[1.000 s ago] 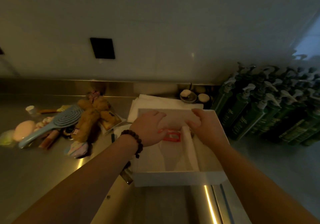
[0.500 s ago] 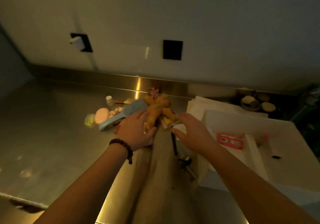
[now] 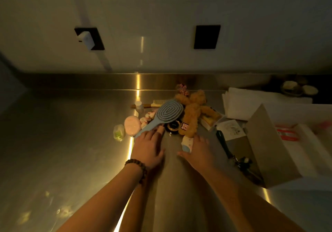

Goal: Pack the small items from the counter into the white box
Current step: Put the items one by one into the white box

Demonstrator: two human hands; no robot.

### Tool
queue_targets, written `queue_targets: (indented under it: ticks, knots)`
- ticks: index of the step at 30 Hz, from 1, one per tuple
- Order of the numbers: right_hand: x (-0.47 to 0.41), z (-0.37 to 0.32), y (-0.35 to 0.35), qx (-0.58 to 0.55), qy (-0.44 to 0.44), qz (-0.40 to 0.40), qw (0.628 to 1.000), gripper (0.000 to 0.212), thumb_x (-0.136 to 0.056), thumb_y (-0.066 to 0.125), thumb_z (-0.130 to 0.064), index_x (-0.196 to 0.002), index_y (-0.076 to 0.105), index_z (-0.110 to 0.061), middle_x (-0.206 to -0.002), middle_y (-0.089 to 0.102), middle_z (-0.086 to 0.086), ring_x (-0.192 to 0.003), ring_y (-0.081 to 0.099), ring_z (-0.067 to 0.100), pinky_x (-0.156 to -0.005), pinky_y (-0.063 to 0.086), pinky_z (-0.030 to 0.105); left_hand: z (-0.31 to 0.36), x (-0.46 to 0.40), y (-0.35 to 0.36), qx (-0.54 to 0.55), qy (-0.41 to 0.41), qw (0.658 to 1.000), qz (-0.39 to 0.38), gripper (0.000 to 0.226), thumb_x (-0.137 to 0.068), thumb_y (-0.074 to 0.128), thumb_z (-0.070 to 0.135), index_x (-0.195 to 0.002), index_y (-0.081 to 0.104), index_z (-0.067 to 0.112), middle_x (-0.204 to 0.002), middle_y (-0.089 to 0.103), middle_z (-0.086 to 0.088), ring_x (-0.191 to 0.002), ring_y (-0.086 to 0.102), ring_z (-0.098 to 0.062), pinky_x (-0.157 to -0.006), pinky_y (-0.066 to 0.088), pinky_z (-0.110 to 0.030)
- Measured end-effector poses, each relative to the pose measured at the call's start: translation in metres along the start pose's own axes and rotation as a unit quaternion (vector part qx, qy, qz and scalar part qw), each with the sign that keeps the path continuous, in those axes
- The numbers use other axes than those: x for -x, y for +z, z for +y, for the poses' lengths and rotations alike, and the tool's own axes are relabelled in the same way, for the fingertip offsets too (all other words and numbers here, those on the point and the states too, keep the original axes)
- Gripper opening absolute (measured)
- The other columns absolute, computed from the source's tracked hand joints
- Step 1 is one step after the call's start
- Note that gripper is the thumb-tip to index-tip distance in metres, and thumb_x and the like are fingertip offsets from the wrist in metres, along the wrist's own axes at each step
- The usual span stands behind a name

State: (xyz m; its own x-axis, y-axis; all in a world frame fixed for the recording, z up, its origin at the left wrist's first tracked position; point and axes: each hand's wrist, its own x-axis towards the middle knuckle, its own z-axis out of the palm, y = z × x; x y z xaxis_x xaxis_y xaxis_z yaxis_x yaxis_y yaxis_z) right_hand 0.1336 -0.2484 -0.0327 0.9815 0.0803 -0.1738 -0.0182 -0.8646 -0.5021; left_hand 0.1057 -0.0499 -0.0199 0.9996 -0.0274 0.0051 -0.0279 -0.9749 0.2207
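Both hands had advanced into the pile: left hand (image 3: 148, 149) fingers extended beside the blue hairbrush (image 3: 162, 116), right hand (image 3: 198, 151) closing on a pastel item (image 3: 186, 143). Pick-up step; the white box (image 3: 305, 152) lay rightward, next needing a lift.

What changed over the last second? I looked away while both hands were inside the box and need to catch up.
Both hands left the white box and moved left to the pile on the counter. The left hand now rests by the blue hairbrush handle; the right hand touches a small pastel item. Neither has lifted anything yet. The red item stayed in the box; the plush toy and pile look unmoved.
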Motion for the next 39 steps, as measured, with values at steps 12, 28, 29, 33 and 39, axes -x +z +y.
queue_targets:
  ticks: [12,28,29,33,39]
  knots:
    - [0.009,0.016,-0.033,-0.049,-0.054,0.043,0.996,0.069,-0.072,0.074,-0.044,-0.130,0.045,-0.019,-0.121,0.048,0.003,-0.111,0.043,0.017,-0.086,0.041,0.029,0.024,-0.035,0.020,0.136,-0.052,0.989,0.008,0.048,-0.092,0.045,0.011,-0.140,0.036,0.014,-0.146,0.034,-0.012,-0.132,0.033,-0.028,-0.110,0.025,-0.035]
    - [0.031,0.067,-0.211,-0.044,-0.074,0.265,0.960,0.083,-0.067,0.073,-0.055,-0.133,0.046,-0.013,-0.127,0.053,0.005,-0.117,0.047,0.022,-0.096,0.040,0.036,0.179,-0.051,-0.076,0.346,0.105,0.926,0.105,0.030,-0.080,0.069,0.020,-0.105,0.053,0.021,-0.098,0.059,0.003,-0.090,0.058,-0.016,-0.077,0.051,-0.034]
    - [0.028,0.085,-0.227,-0.028,-0.058,0.284,0.957,0.082,-0.067,0.073,-0.055,-0.133,0.047,-0.012,-0.127,0.055,0.007,-0.117,0.048,0.025,-0.098,0.040,0.040,0.194,-0.053,-0.078,0.335,0.112,0.930,0.104,0.032,-0.079,0.069,0.024,-0.106,0.052,0.024,-0.097,0.060,0.004,-0.090,0.059,-0.015,-0.075,0.051,-0.033]
    - [0.016,0.161,-0.264,-0.005,0.010,0.231,0.973,0.082,-0.068,0.074,-0.054,-0.135,0.045,-0.017,-0.130,0.054,0.008,-0.118,0.049,0.025,-0.098,0.042,0.046,0.250,-0.065,-0.083,0.325,0.141,0.928,0.115,0.031,-0.079,0.070,0.028,-0.102,0.050,0.032,-0.087,0.055,0.017,-0.079,0.055,-0.002,-0.061,0.043,-0.016]
    - [-0.024,0.238,-0.261,0.122,-0.026,-0.020,0.992,0.091,-0.065,0.068,-0.065,-0.141,0.033,-0.031,-0.144,0.039,-0.005,-0.132,0.036,0.023,-0.110,0.016,0.058,0.335,-0.093,-0.071,0.358,0.125,0.917,0.123,0.031,-0.078,0.072,0.027,-0.100,0.050,0.032,-0.090,0.058,0.015,-0.083,0.058,-0.003,-0.067,0.051,-0.022]
